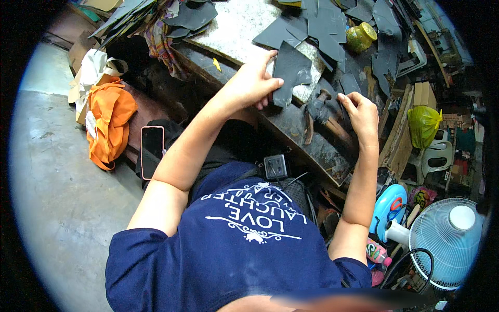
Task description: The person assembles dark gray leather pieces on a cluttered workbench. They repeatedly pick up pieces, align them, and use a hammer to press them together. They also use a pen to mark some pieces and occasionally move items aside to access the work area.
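My left hand (258,82) grips a cut piece of black sheet material (292,72) by its left edge, the thumb lying on top. The piece is over a white speckled slab (234,31) on the dark workbench (291,122). My right hand (362,113) is over the bench's right side, thumb and fingertips pinched together; whatever is between them is too small to make out. Just left of it lies a hammer (338,129) with a wooden handle. A small black offcut (349,83) is just beyond my right fingertips.
More black cut pieces (326,26) cover the bench's far side, near a yellow-green jar (360,37). A phone (152,152) lies by my left thigh, beyond it an orange cloth bag (108,117). On the right stand a fan (449,244) and a yellow plastic bag (423,126).
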{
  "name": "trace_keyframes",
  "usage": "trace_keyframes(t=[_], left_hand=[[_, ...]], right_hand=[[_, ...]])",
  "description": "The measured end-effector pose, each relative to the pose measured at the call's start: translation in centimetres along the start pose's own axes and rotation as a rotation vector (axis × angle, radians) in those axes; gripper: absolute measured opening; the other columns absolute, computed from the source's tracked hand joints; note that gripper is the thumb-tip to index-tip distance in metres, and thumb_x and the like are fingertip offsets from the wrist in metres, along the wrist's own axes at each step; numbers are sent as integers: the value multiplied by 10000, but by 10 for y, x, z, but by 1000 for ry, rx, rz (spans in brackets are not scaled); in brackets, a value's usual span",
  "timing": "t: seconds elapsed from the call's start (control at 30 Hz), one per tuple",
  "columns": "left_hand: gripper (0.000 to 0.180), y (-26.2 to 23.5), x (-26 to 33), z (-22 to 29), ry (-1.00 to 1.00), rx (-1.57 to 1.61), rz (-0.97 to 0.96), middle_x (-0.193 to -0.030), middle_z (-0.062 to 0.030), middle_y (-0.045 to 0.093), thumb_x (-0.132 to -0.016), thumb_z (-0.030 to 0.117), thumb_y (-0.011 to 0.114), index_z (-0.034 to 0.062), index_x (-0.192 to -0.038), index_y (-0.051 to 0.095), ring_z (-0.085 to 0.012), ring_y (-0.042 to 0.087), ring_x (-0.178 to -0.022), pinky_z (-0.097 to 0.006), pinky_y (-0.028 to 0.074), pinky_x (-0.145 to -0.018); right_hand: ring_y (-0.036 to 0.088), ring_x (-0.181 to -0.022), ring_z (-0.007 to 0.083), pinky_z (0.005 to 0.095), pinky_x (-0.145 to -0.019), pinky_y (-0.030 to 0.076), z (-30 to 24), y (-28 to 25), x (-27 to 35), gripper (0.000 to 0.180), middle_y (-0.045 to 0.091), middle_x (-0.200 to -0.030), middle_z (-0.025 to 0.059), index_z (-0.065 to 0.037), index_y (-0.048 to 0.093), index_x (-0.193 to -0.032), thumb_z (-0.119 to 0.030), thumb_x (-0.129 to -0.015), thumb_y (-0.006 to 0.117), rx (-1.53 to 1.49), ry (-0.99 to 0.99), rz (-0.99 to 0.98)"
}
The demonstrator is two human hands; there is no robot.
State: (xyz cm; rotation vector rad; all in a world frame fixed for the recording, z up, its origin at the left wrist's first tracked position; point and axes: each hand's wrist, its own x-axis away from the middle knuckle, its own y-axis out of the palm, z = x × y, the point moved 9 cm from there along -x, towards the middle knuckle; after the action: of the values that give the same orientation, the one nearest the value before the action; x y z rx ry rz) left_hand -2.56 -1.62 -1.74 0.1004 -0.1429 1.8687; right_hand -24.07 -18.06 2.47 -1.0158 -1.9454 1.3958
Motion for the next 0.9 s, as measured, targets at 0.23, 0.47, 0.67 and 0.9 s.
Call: trace_keyframes(t=[0.23,0.47,0.67,0.9], left_hand=[[689,-3,11,51,399,-304,212,-628,-19,525,-887,36,638,93,-1495,318,-73,446,-597,-249,422,-581],[500,8,28,74,387,-80,121,-681,15,571,-926,48,621,105,-1401,474,-48,494,-581,-208,433,-540],[381,84,26,89,491,40,-48,-763,-52,628,-914,37,617,93,-1285,553,-96,568,-620,-255,487,-587],[412,120,-11,90,540,-563,-41,-734,-129,621,-924,259,647,97,-1283,523,-238,621,-655,-363,494,-630]], right_hand=[[564,-711,80,246,-674,467,1,-23,0,232,642,-768,33,-25,687,-972,-243,-890,686,-248,-61,27],[663,-794,182,291,-715,496,40,-42,26,385,707,-898,94,-40,676,-1110,-365,-907,641,-136,-2,104],[652,-779,140,218,-650,510,6,-25,55,471,688,-949,123,-43,472,-1387,-271,-985,564,-1262,42,-191],[539,-628,81,206,-549,435,35,-25,13,759,571,-773,4,-65,270,-1514,0,-851,634,-898,108,-58]])
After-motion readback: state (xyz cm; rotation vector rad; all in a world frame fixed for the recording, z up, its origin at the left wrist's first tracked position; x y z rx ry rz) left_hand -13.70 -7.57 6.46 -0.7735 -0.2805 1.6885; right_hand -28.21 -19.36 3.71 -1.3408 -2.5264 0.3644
